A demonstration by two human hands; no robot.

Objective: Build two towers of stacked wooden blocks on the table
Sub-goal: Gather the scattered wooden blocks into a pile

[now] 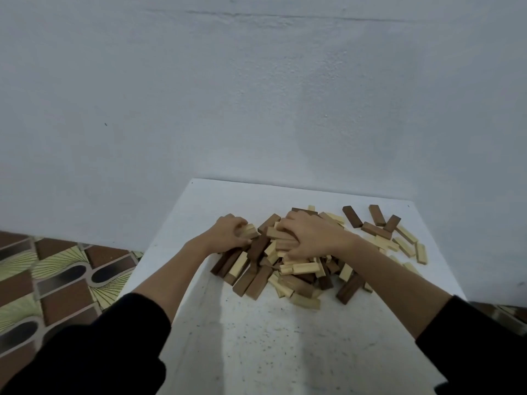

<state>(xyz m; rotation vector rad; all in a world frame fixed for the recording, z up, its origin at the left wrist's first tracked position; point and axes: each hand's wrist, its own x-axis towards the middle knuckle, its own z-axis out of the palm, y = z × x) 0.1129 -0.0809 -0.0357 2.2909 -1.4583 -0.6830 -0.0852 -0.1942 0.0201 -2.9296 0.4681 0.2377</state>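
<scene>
A loose heap of light and dark wooden blocks (285,269) lies on the far half of the white table (256,337). My left hand (228,232) is at the heap's left edge, its fingers curled round a few light blocks (247,231). My right hand (310,235) lies on top of the heap's middle, fingers curled down over several light blocks (281,235). More blocks are scattered flat to the right (382,226). No stacked tower is visible.
A pale wall (256,95) stands right behind the table's far edge. Patterned floor tiles (57,280) show to the left, below the table's left edge. The near part of the tabletop is bare and speckled.
</scene>
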